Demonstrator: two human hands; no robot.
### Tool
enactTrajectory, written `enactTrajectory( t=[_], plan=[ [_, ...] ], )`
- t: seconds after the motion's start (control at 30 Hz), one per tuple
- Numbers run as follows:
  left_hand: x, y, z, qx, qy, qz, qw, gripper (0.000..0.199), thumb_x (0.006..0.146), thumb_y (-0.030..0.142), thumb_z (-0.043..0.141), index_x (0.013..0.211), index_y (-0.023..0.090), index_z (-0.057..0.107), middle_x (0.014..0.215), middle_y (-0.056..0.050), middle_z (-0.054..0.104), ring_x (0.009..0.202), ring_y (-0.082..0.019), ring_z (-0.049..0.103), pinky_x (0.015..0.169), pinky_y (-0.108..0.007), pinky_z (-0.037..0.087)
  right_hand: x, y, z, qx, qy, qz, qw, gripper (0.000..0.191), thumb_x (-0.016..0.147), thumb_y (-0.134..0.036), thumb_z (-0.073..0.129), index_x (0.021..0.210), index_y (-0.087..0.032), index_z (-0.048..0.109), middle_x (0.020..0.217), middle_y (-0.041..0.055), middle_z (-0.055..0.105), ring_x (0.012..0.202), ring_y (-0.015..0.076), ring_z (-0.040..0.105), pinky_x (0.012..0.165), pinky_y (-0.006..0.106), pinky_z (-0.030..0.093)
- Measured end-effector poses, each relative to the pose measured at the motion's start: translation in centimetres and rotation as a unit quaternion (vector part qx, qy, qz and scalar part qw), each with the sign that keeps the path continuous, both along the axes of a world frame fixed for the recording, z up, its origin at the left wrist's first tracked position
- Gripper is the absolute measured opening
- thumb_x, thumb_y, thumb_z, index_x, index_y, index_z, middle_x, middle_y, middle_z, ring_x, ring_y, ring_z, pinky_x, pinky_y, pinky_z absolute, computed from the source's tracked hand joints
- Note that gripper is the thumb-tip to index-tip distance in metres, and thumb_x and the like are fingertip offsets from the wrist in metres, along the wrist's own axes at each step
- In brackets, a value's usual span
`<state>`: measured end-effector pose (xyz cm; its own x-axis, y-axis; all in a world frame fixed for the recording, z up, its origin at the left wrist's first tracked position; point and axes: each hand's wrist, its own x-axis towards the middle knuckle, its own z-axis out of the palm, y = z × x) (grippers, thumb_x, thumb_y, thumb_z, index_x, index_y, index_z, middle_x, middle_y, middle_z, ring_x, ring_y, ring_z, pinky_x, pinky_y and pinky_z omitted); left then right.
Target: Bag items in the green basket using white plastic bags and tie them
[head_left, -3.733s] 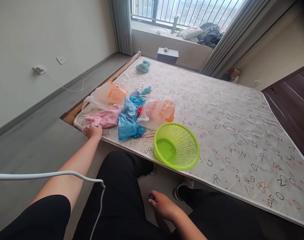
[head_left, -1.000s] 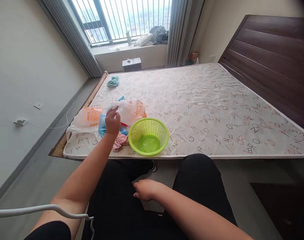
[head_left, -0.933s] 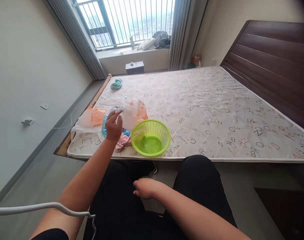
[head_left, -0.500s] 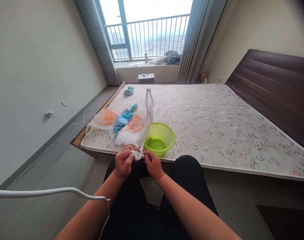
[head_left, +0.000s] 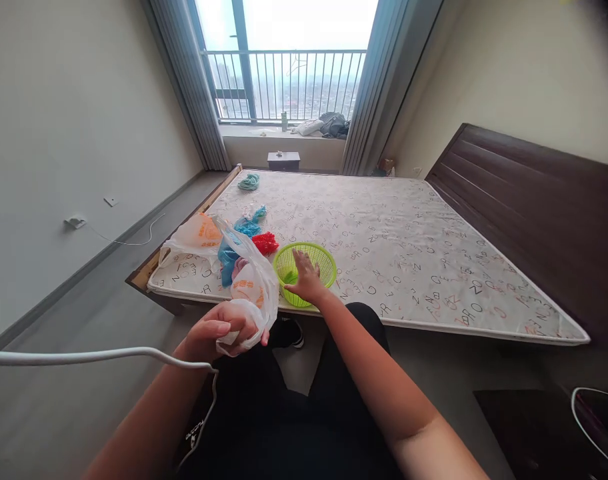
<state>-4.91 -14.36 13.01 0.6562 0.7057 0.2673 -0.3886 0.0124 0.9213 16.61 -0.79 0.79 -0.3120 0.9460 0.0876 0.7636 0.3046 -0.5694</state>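
Loose capitals such as R, O, B, E and Z in black and orange on the mattress (head_left: pixel 409 253), illegible orange characters on the held plastic bag (head_left: pixel 257 277) and the farther plastic bag (head_left: pixel 191 235), unclear white lettering on the black trousers (head_left: pixel 299 433)

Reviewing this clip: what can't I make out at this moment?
All in the head view:
Pink cloth: partly hidden by the plastic bag, shape unclear.
Basket: partly covered by the right hand; contact unclear.
Dark, white-rimmed thing: cut off by the right edge.
Item on the nightstand: too small to identify.
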Motion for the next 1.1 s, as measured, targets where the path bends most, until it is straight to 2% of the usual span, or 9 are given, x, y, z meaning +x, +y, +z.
enactTrajectory(
  t=[0.13,0.23,0.33,0.43,0.53,0.63,0.73,0.97,1.1],
  plan=[
    [-0.4,-0.5,1.1,0.001,-0.031,-0.046,0.998,0.059,0.085,0.053,0.057,0.048,0.023,0.022,0.033,0.005,0.02,0.028,-0.012,0.025,0.052,-0.04,0.049,-4.2,0.2,-0.2,0.05,-0.013,0.157,0.986,0.107,0.075,-0.032,0.087,0.163,-0.033,0.027,0.174,0.0136,0.015,0.161,0.0391,0.004,0.123,0.069,0.006],
    [-1.0,-0.8,1.6,0.019,-0.051,-0.052,0.997,0.057,0.086,0.05,0.054,0.05,0.022,0.022,0.033,0.005,0.019,0.028,-0.012,0.023,0.046,-0.036,0.045,-6.8,-0.9,-1.6,0.068,0.014,0.242,0.968,0.05,0.079,-0.021,0.082,0.126,-0.029,0.068,0.157,0.0032,0.052,0.153,0.0335,0.033,0.124,0.058,0.021],
    [-2.3,-1.4,2.1,0.051,-0.053,-0.04,0.996,0.054,0.088,0.05,0.053,0.051,0.022,0.023,0.033,0.005,0.019,0.029,-0.012,0.024,0.043,-0.036,0.044,-8.1,-2.0,-2.7,0.047,0.062,0.234,0.969,0.005,0.088,-0.018,0.069,0.093,-0.02,0.07,0.111,0.0001,0.075,0.12,0.0223,0.065,0.112,0.04,0.043],
    [-4.2,-1.8,2.3,0.078,-0.018,0.118,0.99,0.041,0.086,0.05,0.06,0.059,0.024,0.045,0.043,0.002,0.036,0.036,-0.015,0.041,0.044,-0.035,0.048,-7.8,-2.2,-1.9,0.053,0.185,0.125,0.973,0.006,0.09,-0.019,0.06,0.091,-0.021,0.066,0.1,-0.0002,0.073,0.102,0.0181,0.068,0.099,0.032,0.05],
    [-5.7,-1.0,1.6,0.147,0.04,0.356,0.922,0.029,0.079,0.05,0.076,0.102,0.033,0.07,0.087,-0.005,0.069,0.078,-0.025,0.07,0.066,-0.041,0.062,-5.6,-1.0,0.8,0.065,0.283,-0.005,0.957,0.016,0.091,-0.025,0.052,0.103,-0.022,0.062,0.105,0.0026,0.071,0.1,0.0191,0.065,0.096,0.034,0.051],
    [-6.3,1.1,-0.2,0.245,0.104,0.525,0.808,0.07,0.075,0.053,0.082,0.138,0.044,0.054,0.145,-0.004,0.058,0.133,-0.031,0.058,0.108,-0.05,0.054,-2.2,0.8,3.9,0.088,0.337,-0.114,0.931,0.027,0.092,-0.03,0.046,0.115,-0.022,0.058,0.113,0.0064,0.068,0.105,0.0215,0.064,0.098,0.038,0.051],
    [-6.0,3.9,-3.3,0.252,0.191,0.596,0.739,0.093,0.078,0.056,0.08,0.154,0.048,0.028,0.169,-0.004,0.027,0.156,-0.031,0.03,0.121,-0.054,0.038,1.3,2.1,5.6,0.122,0.402,-0.195,0.886,0.032,0.091,-0.035,0.05,0.12,-0.025,0.057,0.114,0.0054,0.067,0.104,0.0202,0.065,0.094,0.035,0.052],
    [-1.7,13.2,-11.7,0.112,0.365,0.48,0.79,0.115,0.089,0.04,0.076,0.163,0.037,-0.012,0.174,-0.018,0.012,0.157,-0.031,0.03,0.113,-0.046,0.047,6.5,2.7,0.5,0.147,0.364,-0.241,0.887,0.046,0.094,-0.041,0.051,0.136,-0.023,0.05,0.123,0.0114,0.066,0.114,0.0231,0.065,0.1,0.041,0.053],
    [1.2,18.3,-13.5,0.151,0.451,0.439,0.762,0.078,0.095,0.036,0.068,0.161,0.028,0.027,0.154,-0.015,0.052,0.141,-0.026,0.053,0.112,-0.04,0.049,8.3,3.4,-3.4,0.179,0.304,-0.241,0.904,0.058,0.095,-0.044,0.051,0.148,-0.022,0.04,0.137,0.0152,0.06,0.127,0.0259,0.06,0.108,0.046,0.049]
  ],
)
